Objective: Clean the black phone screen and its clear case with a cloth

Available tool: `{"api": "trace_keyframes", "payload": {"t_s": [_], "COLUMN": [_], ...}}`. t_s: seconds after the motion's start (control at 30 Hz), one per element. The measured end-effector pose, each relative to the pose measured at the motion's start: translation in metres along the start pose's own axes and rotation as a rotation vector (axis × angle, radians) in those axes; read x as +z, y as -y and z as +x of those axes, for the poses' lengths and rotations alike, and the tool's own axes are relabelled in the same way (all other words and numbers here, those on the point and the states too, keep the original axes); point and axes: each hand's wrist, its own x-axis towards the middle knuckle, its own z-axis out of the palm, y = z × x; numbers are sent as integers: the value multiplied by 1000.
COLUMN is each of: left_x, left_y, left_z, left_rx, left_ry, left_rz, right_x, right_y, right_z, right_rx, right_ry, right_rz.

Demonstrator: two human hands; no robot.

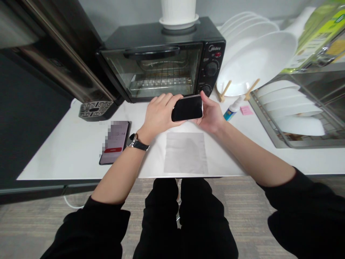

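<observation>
Between my two hands is a smartphone [188,108] with a dark screen, held sideways above the white counter. My left hand [162,111] wraps over its left end, fingers closed around it. At the other end, my right hand [211,113] grips the phone with the thumb along the top corner. A thin grey cloth [185,153] lies flat on the counter just below the phone. Beside my right wrist is a small spray bottle [232,110] with a blue label and white top. A second phone [115,142], its screen lit, rests left of my left forearm.
A black toaster oven [161,61] stands behind my hands, with a white pot [178,12] on top. White plates [253,54] lean in a rack at right, beside a sink [285,140] holding bowls. A pink note [246,110] lies near the bottle. A dispenser [96,109] stands left.
</observation>
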Motion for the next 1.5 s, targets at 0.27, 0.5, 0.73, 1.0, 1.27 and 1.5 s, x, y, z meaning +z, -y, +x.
{"api": "trace_keyframes", "payload": {"t_s": [0.27, 0.5, 0.73, 1.0, 1.27, 1.5], "left_x": [0, 12, 16, 23, 21, 34], "left_y": [3, 10, 14, 15, 17, 27], "left_z": [-2, -2, 1, 3, 4, 9], "left_rx": [41, 80, -106, -139, -99, 94], "left_ry": [-44, -127, -149, -254, -268, -290], "left_rz": [22, 60, -5, -89, -271, -641], "right_x": [-4, 9, 23, 22, 21, 19], "right_y": [1, 0, -6, -3, 1, 4], "right_z": [1, 2, 4, 4, 1, 2], "right_rx": [54, 89, -84, -65, 0, 40], "right_ry": [55, -43, -56, -94, -22, -25], "right_rz": [139, 309, 271, 285, 404, 419]}}
